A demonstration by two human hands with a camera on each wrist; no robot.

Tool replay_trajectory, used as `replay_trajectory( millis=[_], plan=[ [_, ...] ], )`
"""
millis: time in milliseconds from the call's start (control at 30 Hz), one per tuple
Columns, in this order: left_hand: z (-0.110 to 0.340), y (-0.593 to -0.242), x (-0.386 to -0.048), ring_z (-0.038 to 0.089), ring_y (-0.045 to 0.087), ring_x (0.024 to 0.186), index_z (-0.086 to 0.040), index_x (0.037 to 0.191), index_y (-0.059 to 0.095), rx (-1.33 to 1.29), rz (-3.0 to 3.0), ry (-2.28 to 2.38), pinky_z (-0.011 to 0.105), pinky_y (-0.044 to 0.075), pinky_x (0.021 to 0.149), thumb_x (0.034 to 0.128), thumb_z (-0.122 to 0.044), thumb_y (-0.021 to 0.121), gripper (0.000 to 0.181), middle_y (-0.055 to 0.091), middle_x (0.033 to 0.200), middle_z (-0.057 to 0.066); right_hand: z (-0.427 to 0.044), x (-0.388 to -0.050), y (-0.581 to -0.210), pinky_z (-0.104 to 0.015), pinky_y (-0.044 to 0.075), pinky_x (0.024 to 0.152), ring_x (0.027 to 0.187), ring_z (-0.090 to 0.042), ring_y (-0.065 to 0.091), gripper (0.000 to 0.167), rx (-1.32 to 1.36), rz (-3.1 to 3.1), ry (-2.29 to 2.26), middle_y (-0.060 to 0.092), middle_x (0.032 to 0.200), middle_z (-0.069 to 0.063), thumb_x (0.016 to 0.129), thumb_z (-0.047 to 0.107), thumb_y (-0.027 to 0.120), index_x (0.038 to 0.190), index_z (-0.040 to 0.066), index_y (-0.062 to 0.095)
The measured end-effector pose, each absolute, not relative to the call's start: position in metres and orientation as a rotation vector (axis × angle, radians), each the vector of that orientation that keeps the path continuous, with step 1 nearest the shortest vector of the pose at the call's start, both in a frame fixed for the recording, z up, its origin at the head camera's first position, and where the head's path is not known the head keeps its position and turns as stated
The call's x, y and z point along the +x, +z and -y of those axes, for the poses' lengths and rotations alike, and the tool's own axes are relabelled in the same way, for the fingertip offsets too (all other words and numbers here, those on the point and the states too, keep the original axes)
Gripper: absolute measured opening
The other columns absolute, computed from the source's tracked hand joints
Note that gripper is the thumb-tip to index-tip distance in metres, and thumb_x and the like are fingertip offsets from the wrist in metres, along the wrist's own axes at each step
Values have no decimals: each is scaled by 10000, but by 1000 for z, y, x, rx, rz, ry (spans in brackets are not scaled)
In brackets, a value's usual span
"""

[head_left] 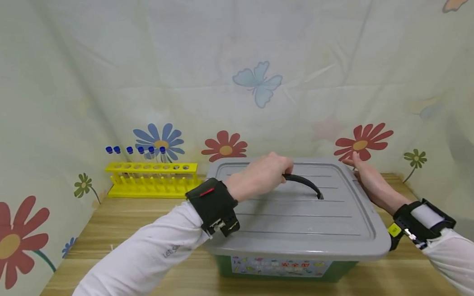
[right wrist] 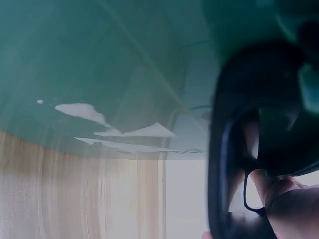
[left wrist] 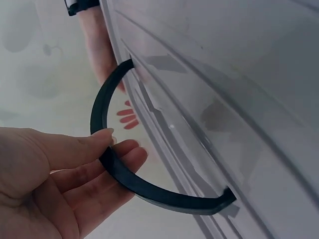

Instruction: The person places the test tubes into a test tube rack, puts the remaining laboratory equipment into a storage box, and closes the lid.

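A grey lid (head_left: pixel 290 226) covers a green storage box (head_left: pixel 346 270) with a printed label on its front. My left hand (head_left: pixel 261 176) holds the lid's black carry handle (head_left: pixel 304 180) near its far-left end. The left wrist view shows that handle (left wrist: pixel 149 191) raised in an arch, pinched between thumb and fingers. At the lid's right edge, toward the back, is my right hand (head_left: pixel 373 180); its lower fingers are hidden behind the rim. In the right wrist view a black side latch (right wrist: pixel 217 164) stands close to the camera, partly covering that hand (right wrist: pixel 294 206).
A yellow test tube rack (head_left: pixel 150 189) stands behind and left of the box, holding several clear tubes with blue caps (head_left: pixel 141 150). A flower-printed curtain (head_left: pixel 297 72) closes off the back and sides of the wooden table (head_left: pixel 176 292).
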State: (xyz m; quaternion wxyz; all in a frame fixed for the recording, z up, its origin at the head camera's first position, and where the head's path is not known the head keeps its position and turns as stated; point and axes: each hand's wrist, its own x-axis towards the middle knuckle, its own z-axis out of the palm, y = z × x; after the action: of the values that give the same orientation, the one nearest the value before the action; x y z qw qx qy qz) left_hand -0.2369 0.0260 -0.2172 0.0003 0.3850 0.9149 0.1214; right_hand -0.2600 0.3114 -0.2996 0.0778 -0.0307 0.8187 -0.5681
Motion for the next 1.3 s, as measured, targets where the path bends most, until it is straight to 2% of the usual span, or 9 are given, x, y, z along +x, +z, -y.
replay_trajectory(
  millis=[267,433,600,700,967,1033,1100,1200,1300],
  plan=[
    [-22,-227,-247,109,472,650,-82,860,649,1200,-2967,313,190,340,535,861,-120,627,44,566,765,-19,-307,-257,-301,-542,241,947,1177,-437,306,765,-155,-2605,-1583,302,1310,-327,927,543,141,1399,-57,184],
    [-12,-233,-253,126,430,630,-69,818,671,1117,-2977,318,202,306,498,871,-67,590,97,515,693,-7,-301,-254,-300,-559,218,936,1177,-425,289,724,-188,-2735,-1426,301,1304,-325,954,501,153,1360,-90,254],
    [-4,-239,-256,139,423,543,-58,725,625,1037,-2970,323,205,291,447,904,-21,502,220,437,603,10,-298,-252,-298,-561,170,962,1241,-417,196,701,-183,-2749,-1400,202,1373,-320,970,459,152,1364,-119,200],
    [-2,-240,-257,135,449,522,-53,740,631,1005,-2966,293,196,317,439,909,-41,514,205,458,590,6,-298,-251,-297,-571,139,971,1270,-423,128,692,-182,-2749,-1393,127,1404,-311,975,447,157,1371,-121,164],
    [2,-236,-256,143,480,599,-42,845,651,970,-2935,298,196,361,489,887,-2,526,138,535,699,16,-301,-254,-298,-569,161,965,1241,-425,187,790,-156,-2734,-1398,168,1383,-325,935,539,150,1359,-125,203],
    [7,-233,-255,132,451,598,-61,805,617,966,-2934,339,197,346,495,876,16,518,144,495,694,0,-300,-254,-299,-562,189,955,1204,-427,239,800,-151,-2726,-1400,215,1355,-334,929,548,145,1357,-124,210],
    [14,-230,-255,134,346,534,-71,696,529,951,-2932,385,212,278,466,866,27,494,199,381,622,-2,-300,-254,-299,-561,206,950,1188,-426,268,798,-154,-2730,-1385,245,1337,-337,929,549,148,1363,-118,205],
    [27,-224,-254,138,321,496,-96,675,507,910,-2960,428,226,262,456,864,-27,540,203,356,579,8,-301,-253,-299,-544,266,926,1129,-422,350,751,-165,-2748,-1351,329,1278,-338,948,512,173,1363,-112,221],
    [44,-222,-256,146,442,562,-61,794,626,881,-3011,455,214,360,509,864,-66,583,83,523,663,29,-304,-252,-298,-526,316,903,1104,-421,396,693,-177,-2764,-1325,367,1255,-336,968,458,213,1365,-111,218]
  ],
)
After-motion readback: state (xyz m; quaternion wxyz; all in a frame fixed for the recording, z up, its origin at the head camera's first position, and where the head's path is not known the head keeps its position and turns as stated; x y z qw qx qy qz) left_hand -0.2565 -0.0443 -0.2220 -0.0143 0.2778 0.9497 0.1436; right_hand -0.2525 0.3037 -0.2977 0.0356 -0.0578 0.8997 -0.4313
